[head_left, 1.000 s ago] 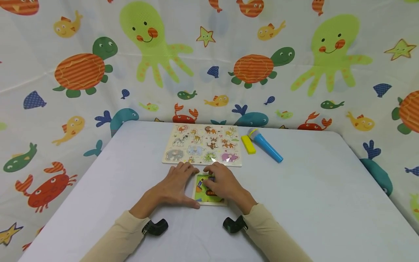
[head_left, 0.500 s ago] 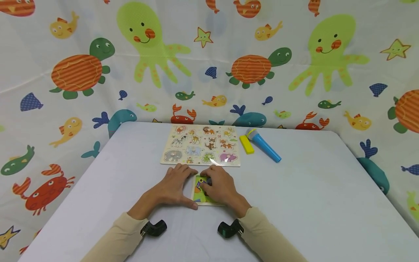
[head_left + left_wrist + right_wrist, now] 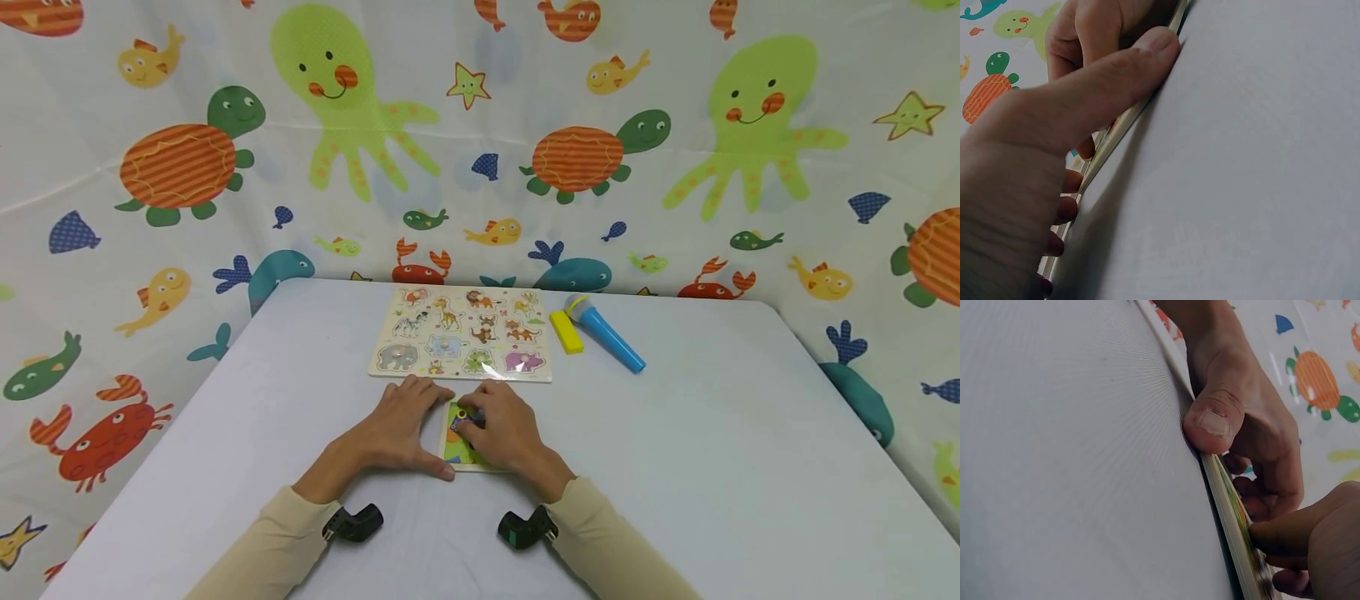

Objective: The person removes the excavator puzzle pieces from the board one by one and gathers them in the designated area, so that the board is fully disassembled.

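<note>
A small square puzzle board [image 3: 456, 457] with a green picture and a pale wooden rim lies on the white table. My left hand [image 3: 401, 429] holds it at the left side, thumb on the near edge and fingertips by the far edge. The thumb against the rim shows in the left wrist view. Over the board's right half, my right hand [image 3: 506, 429] has thumb and curled forefinger together on a dark blue puzzle piece [image 3: 480, 419]. Most of that piece and the board's right half are hidden under the hand.
Behind the hands lies a large animal puzzle board [image 3: 461, 333]. To its right are a yellow block [image 3: 566, 332] and a blue toy microphone [image 3: 606, 333]. A curtain [image 3: 450, 167] with sea animals hangs behind the table [image 3: 712, 433].
My right hand has shifted slightly left over the small board, covering more of its picture. The left hand keeps its place at the board's edge.
</note>
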Demonstrator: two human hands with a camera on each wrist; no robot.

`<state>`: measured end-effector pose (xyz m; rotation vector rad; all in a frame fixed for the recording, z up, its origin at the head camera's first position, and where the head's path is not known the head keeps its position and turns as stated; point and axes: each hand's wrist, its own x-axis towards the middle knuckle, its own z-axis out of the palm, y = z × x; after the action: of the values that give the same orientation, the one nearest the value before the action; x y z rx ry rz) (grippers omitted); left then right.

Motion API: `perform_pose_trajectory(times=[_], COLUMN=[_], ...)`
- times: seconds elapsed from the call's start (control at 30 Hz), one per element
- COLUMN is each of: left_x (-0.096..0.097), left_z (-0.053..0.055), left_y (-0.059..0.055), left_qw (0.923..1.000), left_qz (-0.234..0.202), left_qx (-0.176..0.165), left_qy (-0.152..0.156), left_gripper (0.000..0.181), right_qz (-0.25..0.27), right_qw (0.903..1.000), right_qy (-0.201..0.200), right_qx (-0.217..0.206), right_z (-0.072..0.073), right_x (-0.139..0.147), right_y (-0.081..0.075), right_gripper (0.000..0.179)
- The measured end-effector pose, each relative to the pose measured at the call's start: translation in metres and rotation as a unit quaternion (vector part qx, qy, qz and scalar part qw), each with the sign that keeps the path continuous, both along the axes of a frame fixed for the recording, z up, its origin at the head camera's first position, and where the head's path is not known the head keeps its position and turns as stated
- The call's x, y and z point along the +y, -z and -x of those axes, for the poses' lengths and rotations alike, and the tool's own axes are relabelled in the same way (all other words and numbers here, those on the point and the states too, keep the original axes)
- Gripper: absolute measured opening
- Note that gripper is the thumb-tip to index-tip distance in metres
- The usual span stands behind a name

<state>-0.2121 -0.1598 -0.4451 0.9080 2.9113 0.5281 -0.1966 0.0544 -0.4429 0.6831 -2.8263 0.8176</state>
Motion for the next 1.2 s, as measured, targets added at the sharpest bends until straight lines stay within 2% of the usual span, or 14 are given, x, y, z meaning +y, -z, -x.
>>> perform_pose_trajectory(times=[0.4, 0.67, 0.97, 1.2], left_x=[-0.0001, 0.0002, 0.0001, -0.0007], left_z=[-0.0012, -0.0015, -0.0010, -0.0015], left_y=[-0.0011, -0.0019, 0.0006, 0.0007], left_qw=[1.0000, 0.9999, 0.9999, 0.9999], left_qz=[-0.008, -0.010, -0.007, -0.010], left_qx=[-0.005, -0.009, -0.008, -0.009], left_qy=[0.000, -0.001, -0.002, -0.004], left_gripper=[0.113, 0.112, 0.112, 0.112], right_qz=[-0.033, -0.032, -0.004, 0.060], right_qw=[0.9991, 0.9991, 0.9995, 0.9969], right_qy=[0.003, 0.002, 0.004, 0.024], right_qx=[-0.025, -0.029, -0.030, -0.044], right_z=[0.0019, 0.0011, 0.0004, -0.0026], right_x=[-0.0041, -0.0048, -0.0041, -0.0057], right_y=[-0.0010, -0.0011, 0.0000, -0.0033], right_gripper=[0.036, 0.036, 0.037, 0.019])
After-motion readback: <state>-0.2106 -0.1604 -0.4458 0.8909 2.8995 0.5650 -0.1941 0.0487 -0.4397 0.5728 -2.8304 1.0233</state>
